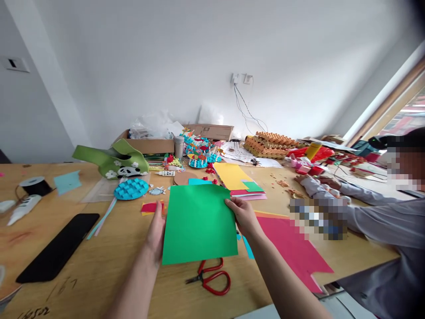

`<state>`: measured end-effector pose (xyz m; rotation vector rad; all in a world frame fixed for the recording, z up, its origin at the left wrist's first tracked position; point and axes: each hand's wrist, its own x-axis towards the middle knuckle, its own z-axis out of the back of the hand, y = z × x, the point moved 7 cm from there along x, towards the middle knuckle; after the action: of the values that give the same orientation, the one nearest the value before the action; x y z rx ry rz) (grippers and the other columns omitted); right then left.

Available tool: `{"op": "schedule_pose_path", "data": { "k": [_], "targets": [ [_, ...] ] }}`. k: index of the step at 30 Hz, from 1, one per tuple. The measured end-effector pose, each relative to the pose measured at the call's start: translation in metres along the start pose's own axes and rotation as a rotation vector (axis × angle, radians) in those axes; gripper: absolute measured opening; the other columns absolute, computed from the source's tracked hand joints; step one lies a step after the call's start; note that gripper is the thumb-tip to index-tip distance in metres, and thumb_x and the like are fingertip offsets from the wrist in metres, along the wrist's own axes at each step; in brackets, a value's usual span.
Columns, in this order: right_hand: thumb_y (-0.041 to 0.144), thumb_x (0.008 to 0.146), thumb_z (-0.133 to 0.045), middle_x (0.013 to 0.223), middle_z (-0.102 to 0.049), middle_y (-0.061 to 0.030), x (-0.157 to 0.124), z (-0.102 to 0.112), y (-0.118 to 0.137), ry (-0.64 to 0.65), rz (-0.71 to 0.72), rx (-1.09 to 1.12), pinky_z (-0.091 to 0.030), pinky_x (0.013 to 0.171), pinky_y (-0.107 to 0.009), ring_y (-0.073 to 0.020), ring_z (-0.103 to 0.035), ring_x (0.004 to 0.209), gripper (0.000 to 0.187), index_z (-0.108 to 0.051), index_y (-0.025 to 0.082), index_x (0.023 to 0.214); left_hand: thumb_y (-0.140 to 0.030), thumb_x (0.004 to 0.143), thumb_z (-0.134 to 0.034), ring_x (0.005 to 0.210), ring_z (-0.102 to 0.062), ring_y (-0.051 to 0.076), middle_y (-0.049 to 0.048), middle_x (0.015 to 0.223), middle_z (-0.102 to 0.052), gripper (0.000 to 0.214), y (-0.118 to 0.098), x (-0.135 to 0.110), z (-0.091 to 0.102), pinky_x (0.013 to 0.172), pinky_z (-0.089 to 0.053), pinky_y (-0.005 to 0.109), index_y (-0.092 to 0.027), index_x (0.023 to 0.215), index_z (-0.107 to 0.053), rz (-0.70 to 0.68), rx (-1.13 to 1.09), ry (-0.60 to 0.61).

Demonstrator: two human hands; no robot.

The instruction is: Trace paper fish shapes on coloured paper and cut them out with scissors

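Note:
A sheet of green paper (201, 223) is held up over the wooden table, between both hands. My left hand (156, 235) grips its left edge, with some fingers hidden behind the sheet. At the upper right edge, my right hand (242, 215) pinches the paper between thumb and fingers. Below the sheet lie scissors with red handles (215, 279), partly covered by it. A small stack of red and yellow paper pieces (151, 207) sits beside my left hand. Near my right forearm is a large red paper sheet (288, 239) with a notched end.
A black phone-like slab (58, 248), a glue gun (25, 209) and a blue woven paper disc (131, 189) lie left. Coloured paper sheets (232, 175), a green panda bag (116, 166) and egg cartons (270, 144) stand farther back. A co-worker's arms (318, 188) rest on the table at right.

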<state>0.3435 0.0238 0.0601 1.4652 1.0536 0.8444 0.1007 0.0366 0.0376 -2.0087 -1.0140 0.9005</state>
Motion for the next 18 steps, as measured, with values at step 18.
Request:
{"op": "schedule_pose_path", "data": {
  "k": [18],
  "targets": [
    [0.061,0.067,-0.063,0.048,-0.037,0.0093,-0.024,-0.067,-0.044,0.216,-0.179,-0.106,-0.027,0.035,-0.019,-0.0068,-0.036,0.039,0.044,-0.047,0.020,0.067,-0.062,0.054,-0.075,0.113,-0.059,0.033,0.0113,0.109,-0.071,0.060,0.012,-0.091,0.077,0.098,-0.046,0.044,-0.017,0.092,-0.069,-0.003,0.489,-0.399]
  ]
}}
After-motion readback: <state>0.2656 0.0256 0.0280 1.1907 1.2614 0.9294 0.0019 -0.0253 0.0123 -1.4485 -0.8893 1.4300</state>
